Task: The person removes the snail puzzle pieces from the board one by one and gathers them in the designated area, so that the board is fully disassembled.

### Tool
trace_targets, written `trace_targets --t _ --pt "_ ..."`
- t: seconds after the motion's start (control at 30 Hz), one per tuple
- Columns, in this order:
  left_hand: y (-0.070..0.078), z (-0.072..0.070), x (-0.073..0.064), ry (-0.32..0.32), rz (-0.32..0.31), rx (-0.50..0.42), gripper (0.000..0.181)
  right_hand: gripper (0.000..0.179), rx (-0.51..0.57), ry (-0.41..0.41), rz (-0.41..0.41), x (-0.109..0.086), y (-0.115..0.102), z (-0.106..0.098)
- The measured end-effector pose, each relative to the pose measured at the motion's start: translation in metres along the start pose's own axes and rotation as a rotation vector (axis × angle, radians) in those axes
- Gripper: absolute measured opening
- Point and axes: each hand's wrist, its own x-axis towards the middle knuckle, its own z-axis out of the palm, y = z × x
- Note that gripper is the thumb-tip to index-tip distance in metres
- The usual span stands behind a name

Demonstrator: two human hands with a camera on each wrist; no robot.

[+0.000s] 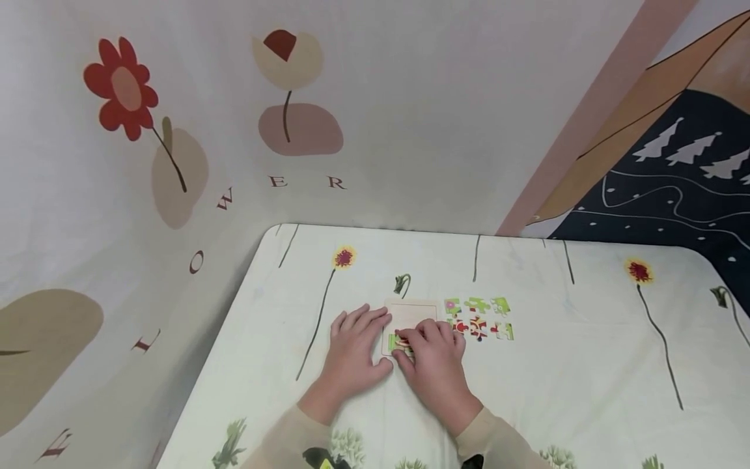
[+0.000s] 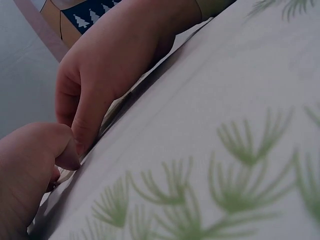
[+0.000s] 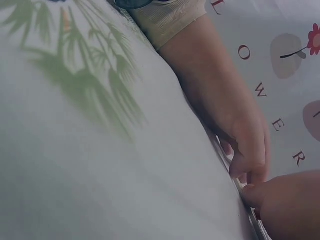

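A pale, shallow puzzle board point(image 1: 415, 312) lies on the table, with a green-edged puzzle piece point(image 1: 393, 342) in its lower left corner. My left hand point(image 1: 354, 348) rests flat along the board's left side, its fingers fairly straight and fingertips at the rim. With bent fingers and thumb, my right hand point(image 1: 436, 365) pinches a puzzle piece low on the board; the hand covers most of it. In the left wrist view the right hand point(image 2: 107, 70) points down beside the left thumb point(image 2: 65, 147). The right wrist view shows the left hand point(image 3: 245, 140) close to the right.
Two rows of loose puzzle pieces point(image 1: 478, 327), green, red and white, lie just right of the board. The white tablecloth point(image 1: 562, 365) is printed with flowers. A hanging cloth point(image 1: 410, 130) with printed flowers and letters stands behind the table and on its left.
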Motion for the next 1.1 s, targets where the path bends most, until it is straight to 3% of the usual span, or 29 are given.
trace_targets --t 0.37,0.7,0.87,1.1 --pt "0.0003 0.0004 0.0014 0.01 0.007 0.003 0.067 0.029 0.002 -0.054 0.068 0.0018 -0.003 0.0" --pt "0.0016 -0.0011 0.0013 0.003 -0.001 0.007 0.067 0.031 0.073 -0.075 0.105 0.0015 -0.0053 0.0004" --pt "0.0019 -0.0009 0.0009 -0.003 -0.003 0.014 0.067 0.031 0.1 -0.044 0.075 -0.0005 -0.0035 0.001" --pt "0.0012 -0.0007 0.0006 -0.002 -0.01 0.009 0.067 0.032 0.121 0.013 -0.033 0.0012 -0.0008 -0.0017"
